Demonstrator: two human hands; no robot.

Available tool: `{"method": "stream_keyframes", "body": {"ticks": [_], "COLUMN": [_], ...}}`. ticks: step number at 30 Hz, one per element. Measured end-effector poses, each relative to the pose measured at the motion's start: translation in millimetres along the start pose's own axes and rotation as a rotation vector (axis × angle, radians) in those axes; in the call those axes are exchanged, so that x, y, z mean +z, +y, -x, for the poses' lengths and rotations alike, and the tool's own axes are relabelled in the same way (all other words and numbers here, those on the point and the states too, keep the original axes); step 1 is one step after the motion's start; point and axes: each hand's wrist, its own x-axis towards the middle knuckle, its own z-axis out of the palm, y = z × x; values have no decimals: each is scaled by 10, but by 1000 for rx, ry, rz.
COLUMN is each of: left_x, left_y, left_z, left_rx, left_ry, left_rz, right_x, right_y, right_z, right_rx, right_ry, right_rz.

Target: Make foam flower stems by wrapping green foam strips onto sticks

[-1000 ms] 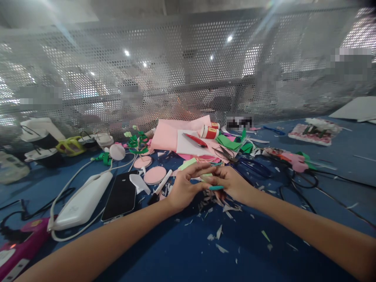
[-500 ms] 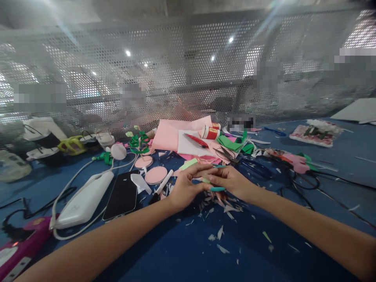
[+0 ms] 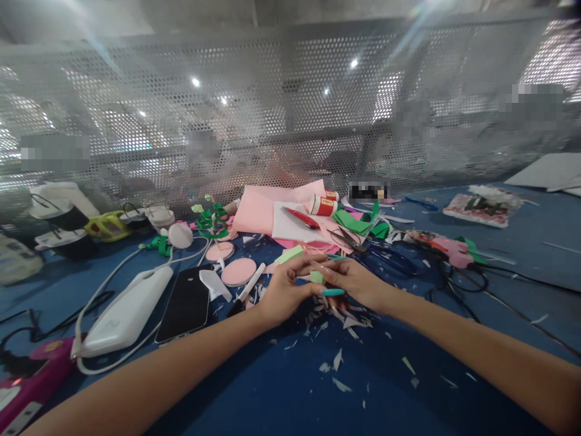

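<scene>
My left hand (image 3: 284, 292) and my right hand (image 3: 363, 281) meet in front of me, just above the table, with fingers bent and closed together. Between the fingertips is a small light green paper piece (image 3: 316, 277), mostly covered by the fingers. Both hands seem to pinch it. Teal tips that look like long nails extend from my left thumb and a left finger. Behind my left hand lies another light green paper piece (image 3: 290, 254); I cannot tell whether the two join. Paper scraps (image 3: 351, 324) are scattered below the hands.
Left of my hands lie a craft knife (image 3: 247, 290), pink discs (image 3: 239, 271), a black phone (image 3: 186, 303) and a white power bank (image 3: 129, 312). Scissors (image 3: 385, 254) lie to the right. Behind are pink paper (image 3: 258, 206), a red cutter (image 3: 299, 217) and a perforated metal screen (image 3: 272, 121).
The view has shifted slightly. My fingers have moved a little, and more of the light green paper piece shows between them. Both hands stay together in the same place.
</scene>
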Motion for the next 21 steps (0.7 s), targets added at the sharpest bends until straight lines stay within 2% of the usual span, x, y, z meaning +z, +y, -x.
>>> {"method": "stream_keyframes", "body": {"ticks": [7,9,12,14,15,19,21], "left_x": [-1,6,11,8,6,-3,0], "left_y": [-13,-11,-3,6,12,34,35], "left_z": [7,11,16,18,19,24,32], "left_rx": [7,52,199,212,187,120,127], "left_ry": [-81,-66,105,220,230,94,82], "left_rz": [-29,-42,-147,-275,-338,-444,-414], "right_x": [-4,-4,14,34,45,83,102], "right_y": [39,29,-3,-18,-21,16,46], "right_z": [-6,-5,2,10,14,16,13], "right_rx": [-70,-91,-102,-105,-106,-98,-90], "right_ry": [42,65,119,137,144,181,170], "right_rz": [50,58,39,22,22,22,3]}}
